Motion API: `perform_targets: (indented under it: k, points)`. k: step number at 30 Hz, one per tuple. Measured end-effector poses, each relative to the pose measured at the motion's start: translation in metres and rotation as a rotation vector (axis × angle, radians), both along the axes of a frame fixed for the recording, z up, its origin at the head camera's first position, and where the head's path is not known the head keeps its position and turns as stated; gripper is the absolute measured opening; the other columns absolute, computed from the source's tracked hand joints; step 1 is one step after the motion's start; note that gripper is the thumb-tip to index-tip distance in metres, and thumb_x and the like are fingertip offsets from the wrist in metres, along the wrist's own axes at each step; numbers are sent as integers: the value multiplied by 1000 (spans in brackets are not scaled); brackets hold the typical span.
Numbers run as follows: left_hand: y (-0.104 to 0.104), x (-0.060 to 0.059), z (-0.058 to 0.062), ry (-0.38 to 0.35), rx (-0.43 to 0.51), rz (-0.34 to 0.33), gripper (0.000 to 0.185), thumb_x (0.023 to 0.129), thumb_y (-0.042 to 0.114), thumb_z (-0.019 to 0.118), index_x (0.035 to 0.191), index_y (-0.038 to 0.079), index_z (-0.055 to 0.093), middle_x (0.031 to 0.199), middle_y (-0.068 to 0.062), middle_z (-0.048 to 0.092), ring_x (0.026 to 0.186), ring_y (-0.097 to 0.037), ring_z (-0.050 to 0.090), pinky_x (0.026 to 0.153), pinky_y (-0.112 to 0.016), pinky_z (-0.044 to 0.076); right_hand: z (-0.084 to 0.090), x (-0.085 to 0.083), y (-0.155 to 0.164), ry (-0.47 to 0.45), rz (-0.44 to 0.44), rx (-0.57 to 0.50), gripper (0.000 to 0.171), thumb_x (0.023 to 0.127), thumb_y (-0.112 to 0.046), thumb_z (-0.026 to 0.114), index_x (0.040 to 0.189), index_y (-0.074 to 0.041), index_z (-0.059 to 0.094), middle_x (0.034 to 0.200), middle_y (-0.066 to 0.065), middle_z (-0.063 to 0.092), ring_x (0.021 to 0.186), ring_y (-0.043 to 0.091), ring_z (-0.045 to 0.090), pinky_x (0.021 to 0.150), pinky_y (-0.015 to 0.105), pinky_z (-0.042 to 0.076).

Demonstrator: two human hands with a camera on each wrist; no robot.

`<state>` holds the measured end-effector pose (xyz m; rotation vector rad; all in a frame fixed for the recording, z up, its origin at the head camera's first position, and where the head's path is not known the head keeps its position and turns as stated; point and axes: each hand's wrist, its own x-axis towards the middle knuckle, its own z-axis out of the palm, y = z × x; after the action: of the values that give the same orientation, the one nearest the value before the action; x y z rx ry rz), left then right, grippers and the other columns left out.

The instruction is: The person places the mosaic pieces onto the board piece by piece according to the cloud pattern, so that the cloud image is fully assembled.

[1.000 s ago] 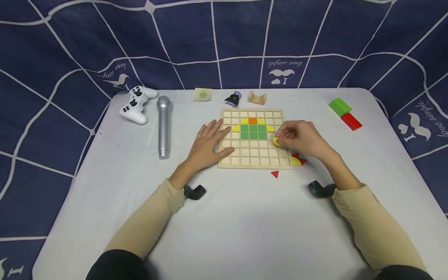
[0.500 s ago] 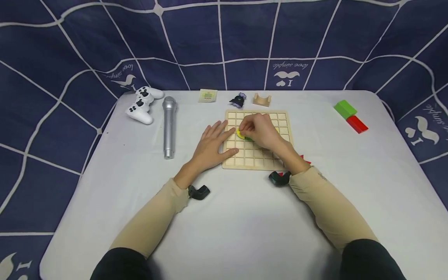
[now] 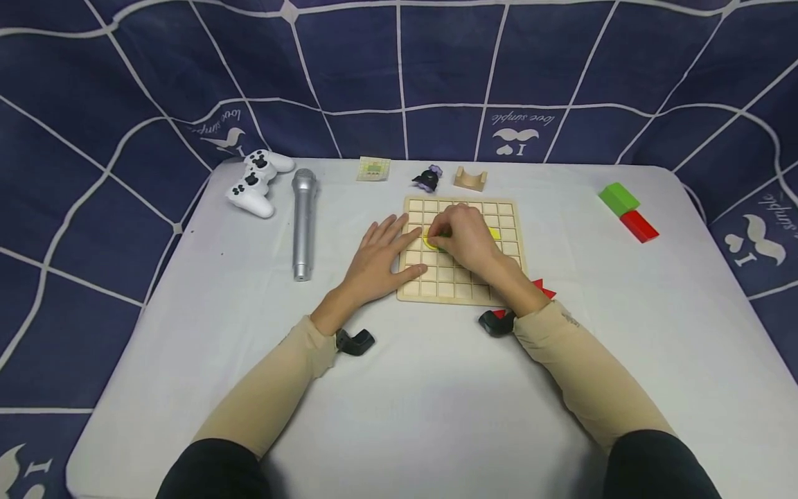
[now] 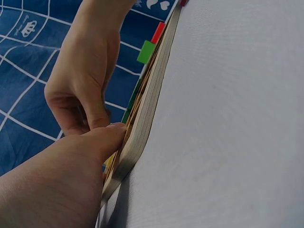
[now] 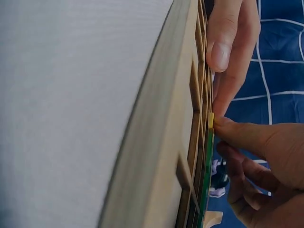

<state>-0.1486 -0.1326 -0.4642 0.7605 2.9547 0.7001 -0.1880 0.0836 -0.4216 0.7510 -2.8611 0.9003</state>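
A: From the head view, what are the hands doing?

B: The left hand (image 3: 380, 258) lies flat, fingers straight, on the left edge of the square wooden grid board (image 3: 463, 251) on the white table (image 3: 436, 388). The right hand (image 3: 464, 235) is over the board's upper left cells, fingertips pinching a small yellow curved tile (image 3: 429, 240). A silver microphone (image 3: 303, 222) and a white game controller (image 3: 257, 182) lie well to the left.

A: And the left wrist view?

B: The left thumb (image 4: 102, 140) presses the board's edge (image 4: 142, 128); the right hand (image 4: 83, 71) curls above it.

A: The right wrist view?

B: The right fingertips (image 5: 237, 135) grip the yellow tile (image 5: 211, 120) at the board's surface (image 5: 156, 156), with left fingers (image 5: 228, 42) resting straight just beyond.
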Motion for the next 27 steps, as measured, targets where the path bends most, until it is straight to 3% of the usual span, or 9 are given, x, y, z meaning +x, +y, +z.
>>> perform_targets:
  k: [7, 21, 27]
  points:
    - [3, -1, 1, -3, -9, -7, 76, 102, 60, 59, 165, 22, 39, 178, -7, 17, 165, -31, 10, 135, -51, 0, 1, -5, 6, 0, 47, 59, 30, 86, -19, 90, 111, -4, 81, 112, 12, 75, 101, 30, 58, 88, 42, 51]
    - [3, -2, -2, -1, -12, 2, 77, 101, 61, 60, 165, 23, 39, 178, -7, 17, 165, -30, 10, 135, -50, 0, 5, -2, 20, 44, 98, 66, 11, 88, -8, 86, 99, -7, 83, 103, 7, 80, 98, 27, 60, 91, 41, 52]
    - [2, -2, -1, -10, -6, 8, 77, 101, 61, 59, 165, 23, 39, 178, -6, 17, 165, -29, 10, 135, -49, 0, 14, 6, 49, 23, 79, 31, 11, 91, -9, 84, 102, -6, 83, 105, 8, 80, 105, 28, 64, 97, 45, 51]
